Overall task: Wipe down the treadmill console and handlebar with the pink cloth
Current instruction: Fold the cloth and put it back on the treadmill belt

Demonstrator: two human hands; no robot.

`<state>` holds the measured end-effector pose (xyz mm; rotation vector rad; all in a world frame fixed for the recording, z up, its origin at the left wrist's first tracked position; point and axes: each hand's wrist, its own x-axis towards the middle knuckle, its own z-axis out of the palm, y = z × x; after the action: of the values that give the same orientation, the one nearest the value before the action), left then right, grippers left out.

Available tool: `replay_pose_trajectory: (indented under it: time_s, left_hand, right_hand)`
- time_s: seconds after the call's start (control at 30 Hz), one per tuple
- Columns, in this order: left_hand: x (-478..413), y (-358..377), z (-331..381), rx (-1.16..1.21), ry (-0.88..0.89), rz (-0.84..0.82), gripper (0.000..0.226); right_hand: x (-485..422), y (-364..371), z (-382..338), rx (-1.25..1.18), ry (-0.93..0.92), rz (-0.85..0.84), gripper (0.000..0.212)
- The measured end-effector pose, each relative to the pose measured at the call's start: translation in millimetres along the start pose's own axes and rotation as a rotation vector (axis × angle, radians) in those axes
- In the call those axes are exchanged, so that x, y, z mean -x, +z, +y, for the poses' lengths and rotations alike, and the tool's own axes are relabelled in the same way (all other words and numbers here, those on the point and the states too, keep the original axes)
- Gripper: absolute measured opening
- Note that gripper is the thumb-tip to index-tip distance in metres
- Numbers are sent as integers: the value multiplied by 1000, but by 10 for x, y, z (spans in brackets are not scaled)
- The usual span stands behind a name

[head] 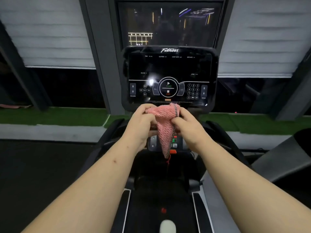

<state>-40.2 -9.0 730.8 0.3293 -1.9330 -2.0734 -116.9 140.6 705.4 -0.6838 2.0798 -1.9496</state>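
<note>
My left hand [143,122] is curled shut on one upper corner of the fuzzy pink terry cloth with dark stitched edging [164,130], and my right hand [186,126] pinches the opposite side, thumb pressed against the fabric. Between the two grips the top edge bunches up while the rest hangs down to a point, a loose red thread trailing from the tip. I read this as gathering or refolding the cloth into a usable pad before any wiping starts, since held this way it touches nothing. The cloth sits in the air just below the bottom edge of the glossy black treadmill console with its round start-stop dial and number keypad [170,76], so the first pass can begin there with a short reach. Behind the hanging cloth is a small grey control panel with red and green buttons [175,142], partly hidden. The dark curved handlebar arms [217,130] run out to either side of my wrists — untouched, as I judge it — and below lies the black running belt [161,199].
</note>
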Motion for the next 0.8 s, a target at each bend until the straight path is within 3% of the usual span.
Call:
replay_pose_trajectory:
  time_s: [0.13, 0.33, 0.47, 0.63, 0.7, 0.8]
  left_hand:
    - [286, -134, -310, 20, -35, -61, 11]
    - [605, -258, -947, -116, -80, -41, 14]
    - [754, -346, -1391, -183, -156, -38, 16]
    - [895, -463, -2096, -380, -169, -3, 14]
    - [913, -462, -2420, -477, -198, 0, 12]
    - [913, -421, -2915, -472, -261, -19, 35]
  right_hand:
    - [368, 165, 278, -75, 124, -29, 41]
    - [891, 315, 782, -36, 222, -104, 54]
    - [1055, 316, 1203, 134, 248, -122, 14]
    - [1265, 228, 1981, 261, 363, -187, 34]
    - [1328, 167, 2369, 303, 389, -195, 30]
    - [1418, 91, 2906, 302, 418, -122, 27]
